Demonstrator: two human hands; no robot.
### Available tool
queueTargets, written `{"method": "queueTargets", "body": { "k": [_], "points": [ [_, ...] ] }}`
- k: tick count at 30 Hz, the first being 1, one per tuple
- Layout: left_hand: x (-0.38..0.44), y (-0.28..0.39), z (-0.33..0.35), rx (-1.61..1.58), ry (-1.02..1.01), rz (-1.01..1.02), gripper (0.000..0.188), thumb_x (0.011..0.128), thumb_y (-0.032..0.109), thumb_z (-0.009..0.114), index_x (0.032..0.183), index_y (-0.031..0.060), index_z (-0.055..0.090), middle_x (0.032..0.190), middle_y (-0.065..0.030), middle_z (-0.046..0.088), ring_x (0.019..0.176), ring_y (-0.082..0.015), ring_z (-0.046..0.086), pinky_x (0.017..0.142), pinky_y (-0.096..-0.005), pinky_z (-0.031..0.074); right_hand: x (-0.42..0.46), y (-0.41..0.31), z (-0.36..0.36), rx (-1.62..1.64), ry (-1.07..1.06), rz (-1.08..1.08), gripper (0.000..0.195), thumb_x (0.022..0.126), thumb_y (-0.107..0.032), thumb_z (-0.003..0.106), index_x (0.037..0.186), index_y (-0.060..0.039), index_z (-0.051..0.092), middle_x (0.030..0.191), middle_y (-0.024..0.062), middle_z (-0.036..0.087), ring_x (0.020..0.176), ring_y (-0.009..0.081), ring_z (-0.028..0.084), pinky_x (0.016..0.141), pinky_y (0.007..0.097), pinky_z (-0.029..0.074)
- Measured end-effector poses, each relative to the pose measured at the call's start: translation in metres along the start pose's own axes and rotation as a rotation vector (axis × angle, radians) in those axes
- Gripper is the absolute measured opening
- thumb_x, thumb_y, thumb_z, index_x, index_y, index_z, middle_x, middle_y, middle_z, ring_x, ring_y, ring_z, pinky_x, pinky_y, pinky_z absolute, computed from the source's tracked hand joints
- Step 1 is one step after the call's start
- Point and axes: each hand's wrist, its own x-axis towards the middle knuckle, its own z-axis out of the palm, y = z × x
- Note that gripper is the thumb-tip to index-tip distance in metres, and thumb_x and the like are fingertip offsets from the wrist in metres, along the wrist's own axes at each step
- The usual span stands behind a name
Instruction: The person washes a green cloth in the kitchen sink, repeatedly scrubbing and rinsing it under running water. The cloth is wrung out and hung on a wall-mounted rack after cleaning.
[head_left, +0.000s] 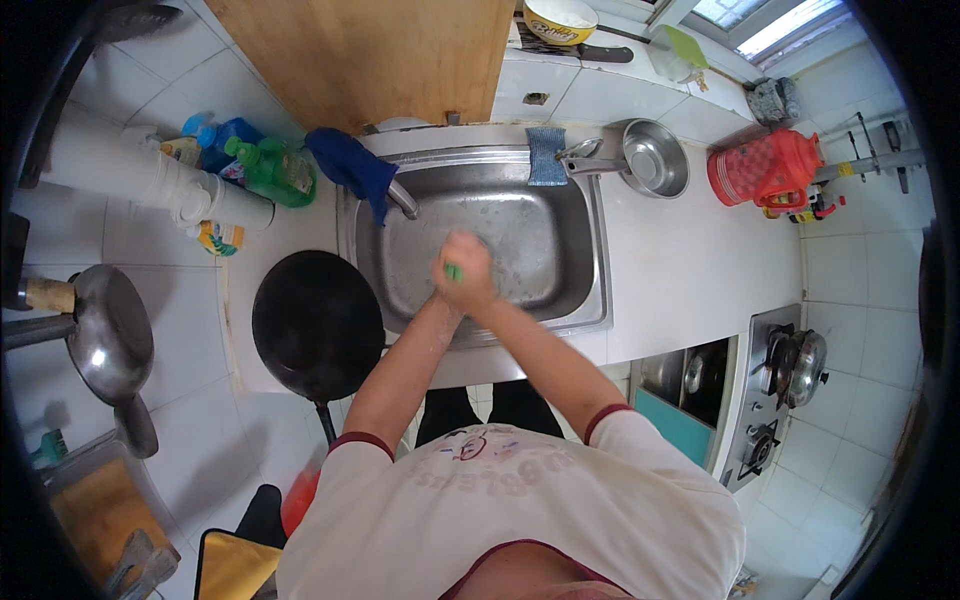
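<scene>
Both my hands are together over the stainless steel sink (525, 247), blurred by motion. My right hand (474, 274) lies over my left hand (444, 283), which it partly hides. A small green thing (452, 271) shows between them; its kind and which hand holds it cannot be told. The metal faucet spout (403, 201) is just beyond them, with a dark blue cloth (349, 169) over the faucet. A blue-grey cloth (547, 156) hangs over the sink's far rim.
A black frying pan (318, 324) lies left of the sink. Behind it stands a green detergent bottle (274, 172). On the right are a steel saucepan (654, 159), a red plastic jug (765, 166) and a gas stove (761, 405). A knife (604, 53) rests on the back ledge.
</scene>
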Motion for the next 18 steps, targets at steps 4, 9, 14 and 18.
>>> {"method": "queueTargets", "body": {
  "k": [4,9,14,18],
  "points": [
    [-0.002,-0.012,0.076,0.436,0.462,0.108,0.037,0.093,0.038,0.051,0.115,0.0078,0.051,0.103,-0.0020,0.058,0.091,-0.0154,0.060,0.081,-0.0300,0.048,0.005,0.052,-0.022,-0.104,0.245,0.300,0.014,0.065,0.002,0.061,0.063,-0.0033,0.048,0.065,0.0142,0.047,0.061,0.0317,0.050,0.056,0.0374,0.040],
    [0.007,0.018,-0.028,0.033,-0.203,-0.104,0.031,0.093,0.038,0.050,0.105,0.0095,0.053,0.097,-0.0022,0.058,0.087,-0.0159,0.059,0.079,-0.0325,0.049,-0.006,-0.032,-0.012,0.117,0.066,0.037,0.015,0.062,-0.004,0.063,0.060,-0.0056,0.049,0.063,0.0126,0.050,0.060,0.0309,0.052,0.058,0.0392,0.043],
    [-0.001,-0.033,0.064,0.383,0.408,0.143,0.030,0.095,0.040,0.047,0.084,0.0137,0.056,0.080,-0.0010,0.058,0.073,-0.0152,0.058,0.066,-0.0330,0.050,0.009,0.040,-0.022,0.084,0.174,0.332,0.012,0.067,0.003,0.059,0.062,-0.0029,0.049,0.060,0.0135,0.049,0.057,0.0304,0.051,0.055,0.0361,0.041],
    [0.004,0.005,0.059,0.399,0.466,-0.070,0.026,0.096,0.038,0.044,0.094,0.0141,0.054,0.093,-0.0002,0.058,0.080,-0.0137,0.058,0.068,-0.0315,0.050,-0.038,0.028,-0.016,0.030,0.179,0.307,0.009,0.069,-0.005,0.062,0.067,-0.0034,0.054,0.064,0.0162,0.051,0.056,0.0343,0.051,0.054,0.0370,0.043]
  ]
}}
